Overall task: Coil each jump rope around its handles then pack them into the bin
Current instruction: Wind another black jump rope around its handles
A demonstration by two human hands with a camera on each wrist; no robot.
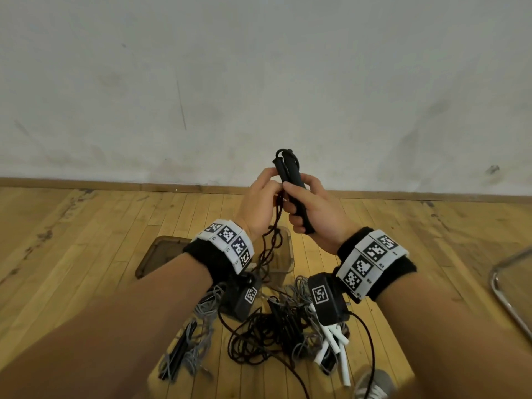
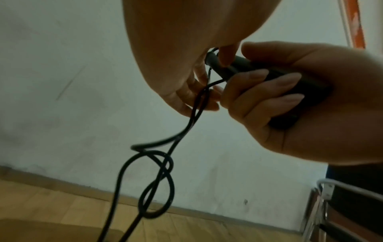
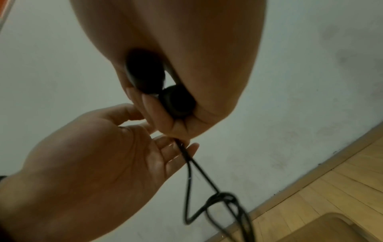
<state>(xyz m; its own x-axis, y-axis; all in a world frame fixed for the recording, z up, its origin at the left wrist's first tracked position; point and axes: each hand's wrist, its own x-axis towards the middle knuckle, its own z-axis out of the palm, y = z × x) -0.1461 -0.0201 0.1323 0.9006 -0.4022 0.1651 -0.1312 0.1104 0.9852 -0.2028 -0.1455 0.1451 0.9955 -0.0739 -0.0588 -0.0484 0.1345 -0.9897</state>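
Handles: our right hand (image 1: 312,207) clamps two black handles (image 1: 290,180) together
Cord: our left hand (image 1: 259,203) pinches their cord (image 2: 165,163), dangling above the clear bin (image 1: 283,254)
Floor: tangled black, grey, white ropes (image 1: 273,332) beneath our wrists

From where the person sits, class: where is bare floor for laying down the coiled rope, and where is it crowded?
Bare floorboards lie left of the bin, towards the wall. More lie between the right hand and the metal frame. Near the person it is crowded: tangled ropes and white handles.
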